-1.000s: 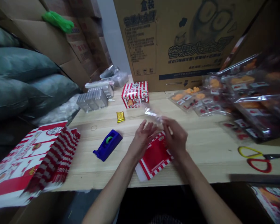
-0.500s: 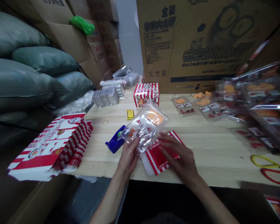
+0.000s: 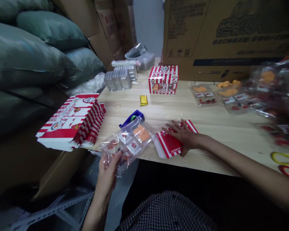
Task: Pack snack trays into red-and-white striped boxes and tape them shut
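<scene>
A clear plastic blister pack (image 3: 134,145) is pinched at its near left end by my left hand (image 3: 109,170), thumb on top. Its compartments show an orange piece, white printed cards and small dark red bits. The pack is tilted above the front table edge. My right hand (image 3: 183,136) reaches across a red-and-white striped carton (image 3: 167,144), fingers at the far edge and thumb at the near edge. A pale flap sticks out of the carton's left end. Just behind the pack sits a blue tape dispenser (image 3: 132,118).
A stack of striped cartons (image 3: 69,123) lies at left. Farther back are an upright striped box (image 3: 163,80), a yellow packet (image 3: 143,100) and clear trays (image 3: 118,80). Filled packs (image 3: 204,95) pile at right, near scissors (image 3: 285,158). A large cardboard box (image 3: 207,41) stands behind.
My left hand has brought the pack left and nearer, away from over the carton. My right hand has come down onto the carton. The camera view has shifted.
</scene>
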Motion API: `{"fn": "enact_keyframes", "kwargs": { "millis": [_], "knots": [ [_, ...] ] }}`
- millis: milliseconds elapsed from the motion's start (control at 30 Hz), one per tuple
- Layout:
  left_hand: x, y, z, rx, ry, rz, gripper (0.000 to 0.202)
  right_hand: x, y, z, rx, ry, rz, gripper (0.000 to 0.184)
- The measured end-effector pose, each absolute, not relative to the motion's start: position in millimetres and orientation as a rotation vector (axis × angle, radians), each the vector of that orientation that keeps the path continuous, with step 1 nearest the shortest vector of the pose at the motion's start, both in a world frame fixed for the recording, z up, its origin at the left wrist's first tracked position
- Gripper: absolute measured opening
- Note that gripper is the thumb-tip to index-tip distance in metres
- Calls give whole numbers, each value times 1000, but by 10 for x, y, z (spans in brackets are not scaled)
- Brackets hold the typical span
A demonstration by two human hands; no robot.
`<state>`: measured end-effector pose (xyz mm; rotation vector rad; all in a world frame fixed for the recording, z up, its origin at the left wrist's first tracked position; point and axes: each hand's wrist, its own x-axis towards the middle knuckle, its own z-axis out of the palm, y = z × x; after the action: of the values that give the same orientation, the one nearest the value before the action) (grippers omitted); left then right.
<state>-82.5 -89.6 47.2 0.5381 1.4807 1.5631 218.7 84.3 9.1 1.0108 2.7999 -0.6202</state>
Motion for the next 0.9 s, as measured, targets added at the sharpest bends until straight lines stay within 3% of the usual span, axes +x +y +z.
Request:
{"fn": "enact_keyframes", "kwargs": {
  "millis": [100, 600, 767, 900],
  "knots": [
    [-811, -965, 373, 522, 1509, 1506, 69, 2138, 816, -27, 973, 2849, -709, 136],
    [-946, -1046, 268, 589, 1489, 1393, 60, 2325, 622, -83, 1170, 2931, -736, 120],
    [-1132, -920, 388, 555, 1433, 1270, 67, 2331, 593, -81, 1134, 2949, -752, 131],
    [-1301, -797, 591, 609, 1463, 1286, 59, 2350, 541, -95, 1143, 2910, -787, 139]
  ]
}}
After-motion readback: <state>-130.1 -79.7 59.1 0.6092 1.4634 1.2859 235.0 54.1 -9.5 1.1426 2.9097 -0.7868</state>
